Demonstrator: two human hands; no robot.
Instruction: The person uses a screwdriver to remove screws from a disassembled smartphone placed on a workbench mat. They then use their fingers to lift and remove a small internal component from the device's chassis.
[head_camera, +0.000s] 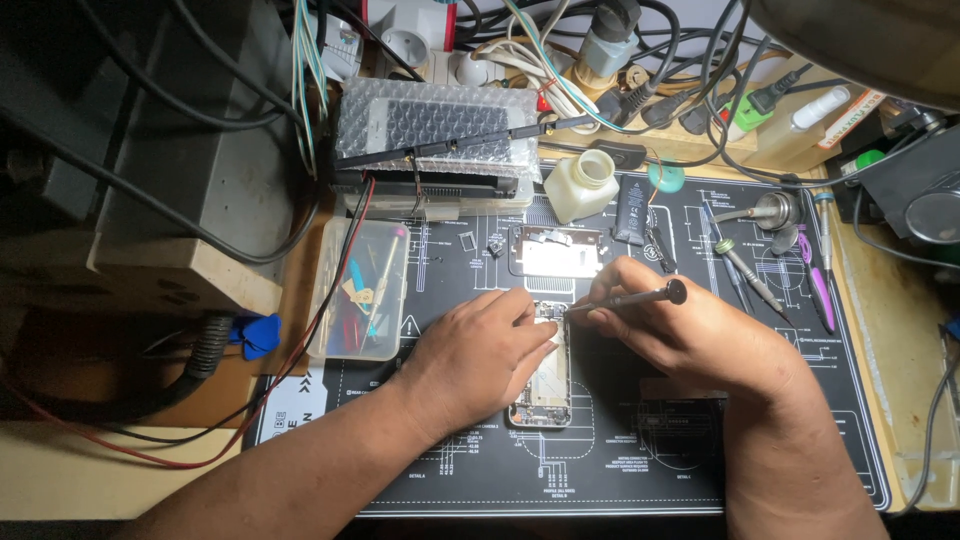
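A black rubber work mat printed with white diagrams (600, 470) carries an opened, backless smartphone chassis (541, 392), long axis running away from the person. It looks light, stiff and fragile, best held by its edges. The left hand (480, 355) presses it flat, fingers closed on its side; the right hand (680, 335) pinches a slim dark-handled screwdriver (632, 297), tip pointing left into the phone's top.

A matt black rubbery work mat (640, 470) covers the worn wooden desk (880, 300), the opened phone (543, 385) shows bare shiny metal, the screwdriver (630, 298) looks dark metal, and the parts box (360, 290) is clear glossy plastic.
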